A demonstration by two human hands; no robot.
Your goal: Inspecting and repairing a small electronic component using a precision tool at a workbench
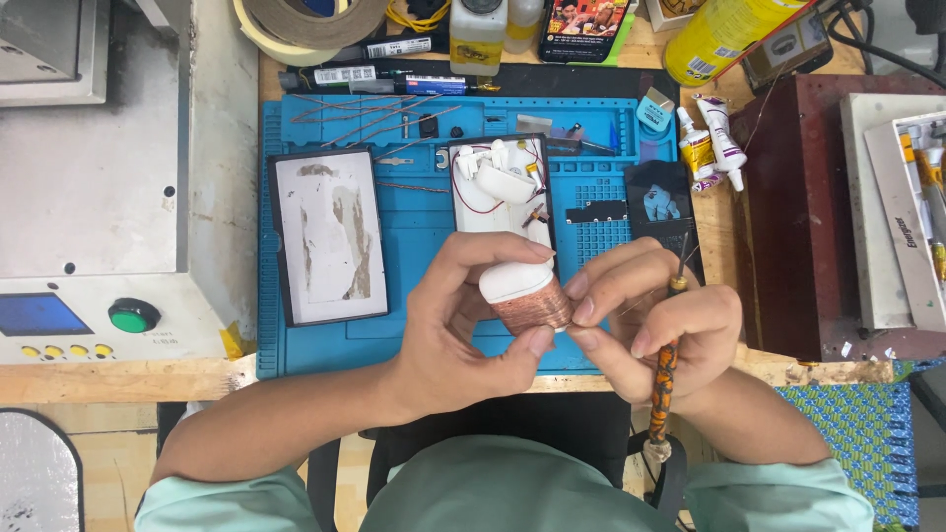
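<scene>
Above the blue mat (296, 335), the left hand (458, 320) gripped a white case (522, 291) firmly while the right hand (655, 330) pinched a slim tool (665, 379) (parts lay loose, reassembly seemingly unfinished).

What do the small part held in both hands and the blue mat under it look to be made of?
Held part: smooth white cap, probably plastic, over a copper-coloured wound band, likely wire. Blue mat: matte, moulded compartments, probably silicone or rubber.
</scene>
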